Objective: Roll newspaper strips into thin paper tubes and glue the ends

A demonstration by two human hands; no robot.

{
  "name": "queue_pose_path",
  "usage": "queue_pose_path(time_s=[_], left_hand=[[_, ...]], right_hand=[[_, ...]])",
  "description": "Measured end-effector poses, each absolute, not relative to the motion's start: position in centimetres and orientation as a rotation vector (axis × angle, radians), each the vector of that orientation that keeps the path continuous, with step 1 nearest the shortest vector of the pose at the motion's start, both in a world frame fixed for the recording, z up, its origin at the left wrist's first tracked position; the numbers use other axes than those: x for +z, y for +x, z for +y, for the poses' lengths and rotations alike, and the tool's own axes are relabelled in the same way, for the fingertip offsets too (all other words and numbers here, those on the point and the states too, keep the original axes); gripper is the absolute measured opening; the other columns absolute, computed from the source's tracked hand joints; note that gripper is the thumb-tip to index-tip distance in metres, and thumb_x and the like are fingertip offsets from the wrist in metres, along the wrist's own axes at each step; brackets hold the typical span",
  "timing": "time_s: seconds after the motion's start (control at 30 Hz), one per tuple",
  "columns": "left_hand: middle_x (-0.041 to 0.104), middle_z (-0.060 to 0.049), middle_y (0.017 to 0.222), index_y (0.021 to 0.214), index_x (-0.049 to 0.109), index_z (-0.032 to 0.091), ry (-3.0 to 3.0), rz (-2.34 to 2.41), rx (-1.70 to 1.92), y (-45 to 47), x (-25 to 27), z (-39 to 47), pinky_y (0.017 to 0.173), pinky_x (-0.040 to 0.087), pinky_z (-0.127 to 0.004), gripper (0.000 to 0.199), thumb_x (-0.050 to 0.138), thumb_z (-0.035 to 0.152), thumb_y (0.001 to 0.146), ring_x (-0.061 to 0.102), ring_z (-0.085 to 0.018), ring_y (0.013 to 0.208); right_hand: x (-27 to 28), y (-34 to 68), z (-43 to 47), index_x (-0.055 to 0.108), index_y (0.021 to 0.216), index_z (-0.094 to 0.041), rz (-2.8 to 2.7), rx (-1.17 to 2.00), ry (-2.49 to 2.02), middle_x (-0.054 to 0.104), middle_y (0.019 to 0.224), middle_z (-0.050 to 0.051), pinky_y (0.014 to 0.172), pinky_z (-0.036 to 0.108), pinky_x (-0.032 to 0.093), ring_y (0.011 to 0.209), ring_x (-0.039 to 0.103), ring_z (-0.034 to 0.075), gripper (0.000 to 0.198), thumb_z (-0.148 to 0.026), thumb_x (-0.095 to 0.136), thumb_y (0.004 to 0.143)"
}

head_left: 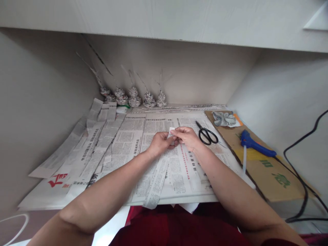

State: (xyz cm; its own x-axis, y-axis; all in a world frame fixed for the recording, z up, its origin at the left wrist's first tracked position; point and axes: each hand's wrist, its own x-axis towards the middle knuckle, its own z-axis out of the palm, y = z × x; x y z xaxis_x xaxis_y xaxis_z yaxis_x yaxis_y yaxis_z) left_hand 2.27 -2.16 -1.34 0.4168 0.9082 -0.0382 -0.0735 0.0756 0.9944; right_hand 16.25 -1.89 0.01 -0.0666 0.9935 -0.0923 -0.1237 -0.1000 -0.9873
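Observation:
My left hand and my right hand meet over the newspaper sheets in the middle of the table. Both are closed, their fingers pinching a newspaper strip. A small pale end of it sticks up between the fingertips. Below my hands a printed strip runs down over the table's front edge; whether it is the same piece I cannot tell. To the right of my right hand lie black-handled scissors, blades pointing away from me.
Several woven paper gourd shapes stand along the back wall, beside thin paper rods. Cut newspaper strips pile up at left. On the right, cardboard bears a blue glue gun with a black cord. A ledge overhangs.

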Motion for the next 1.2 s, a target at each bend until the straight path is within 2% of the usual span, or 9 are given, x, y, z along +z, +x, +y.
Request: queue_pose_path(time_s=[0.33, 0.57, 0.73, 1.0, 1.07, 1.2], left_hand=[[0.068, -0.011, 0.078, 0.079, 0.068, 0.009, 1.307, 0.853, 0.897, 2.3, -1.5, -2.3, 0.070, 0.055, -0.031, 0.034, 0.065, 0.043, 0.074, 0.065, -0.018, 0.074], [0.067, -0.010, 0.076, 0.082, 0.068, 0.009, 1.215, 0.729, 0.846, 2.4, -1.6, -2.4, 0.069, 0.055, -0.032, 0.033, 0.067, 0.041, 0.074, 0.064, -0.016, 0.074], [0.067, -0.009, 0.076, 0.080, 0.067, 0.008, 1.242, 0.709, 0.849, 2.5, -1.5, -2.5, 0.074, 0.055, -0.032, 0.031, 0.067, 0.038, 0.075, 0.064, -0.015, 0.076], [0.068, -0.009, 0.076, 0.079, 0.067, 0.009, 1.291, 0.757, 0.844, 2.5, -1.5, -2.6, 0.074, 0.055, -0.032, 0.030, 0.065, 0.039, 0.076, 0.065, -0.016, 0.076], [0.068, -0.010, 0.076, 0.079, 0.067, 0.009, 1.282, 0.743, 0.834, 2.5, -1.6, -2.5, 0.074, 0.055, -0.032, 0.030, 0.064, 0.038, 0.077, 0.065, -0.016, 0.077], [0.068, -0.010, 0.077, 0.083, 0.067, 0.008, 1.259, 0.698, 0.822, 2.3, -1.6, -2.4, 0.075, 0.054, -0.033, 0.033, 0.065, 0.041, 0.076, 0.066, -0.018, 0.079]], right_hand=[[0.2, 16.1, -2.1, 0.056, 0.060, -0.016, -1.116, 1.413, -1.151, 0.056, 0.048, -0.003, 0.034, 0.021, 0.036, 0.036, 0.050, 0.009, 0.034, -0.038, 0.081, 0.055], [0.7, 17.0, -2.3, 0.067, 0.085, -0.015, -1.327, 1.413, -1.117, 0.059, 0.052, -0.001, 0.034, 0.021, 0.036, 0.037, 0.052, 0.010, 0.035, -0.045, 0.073, 0.067], [0.3, 17.1, -2.1, 0.062, 0.070, -0.016, -1.270, 1.395, -1.154, 0.057, 0.048, -0.002, 0.033, 0.022, 0.038, 0.035, 0.050, 0.011, 0.031, -0.044, 0.076, 0.063], [0.2, 16.5, -2.1, 0.055, 0.062, -0.017, -1.180, 1.410, -1.146, 0.055, 0.045, -0.003, 0.030, 0.021, 0.035, 0.033, 0.049, 0.011, 0.035, -0.043, 0.078, 0.059], [0.4, 16.6, -2.3, 0.058, 0.066, -0.017, -1.200, 1.430, -1.124, 0.056, 0.046, -0.002, 0.031, 0.021, 0.035, 0.033, 0.049, 0.011, 0.033, -0.044, 0.077, 0.062], [1.0, 17.0, -2.4, 0.066, 0.087, -0.015, -1.297, 1.488, -1.069, 0.058, 0.049, -0.002, 0.034, 0.022, 0.039, 0.035, 0.051, 0.011, 0.035, -0.045, 0.071, 0.069]])
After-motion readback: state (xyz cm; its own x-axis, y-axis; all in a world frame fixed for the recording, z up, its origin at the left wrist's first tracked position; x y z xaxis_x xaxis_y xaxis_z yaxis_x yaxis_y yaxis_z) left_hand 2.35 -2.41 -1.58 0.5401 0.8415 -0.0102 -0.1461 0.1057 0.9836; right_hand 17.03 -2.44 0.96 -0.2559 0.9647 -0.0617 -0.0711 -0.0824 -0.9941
